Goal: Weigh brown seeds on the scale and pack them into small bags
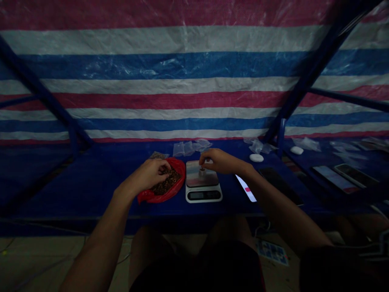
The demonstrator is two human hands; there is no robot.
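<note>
My left hand reaches into a red plastic bag filled with small brown pieces; its fingers are curled among them. A white digital kitchen scale stands just right of the bag, with a small metal cup on its platform. My right hand hovers over the far edge of the scale, fingers pinched together right above the cup. Whatever the pinch holds is too small to make out.
Small clear plastic bags lie behind the scale on the blue table. A lit phone lies under my right forearm, more phones to the right. Two white oval cases sit at the back. A striped tarp hangs behind.
</note>
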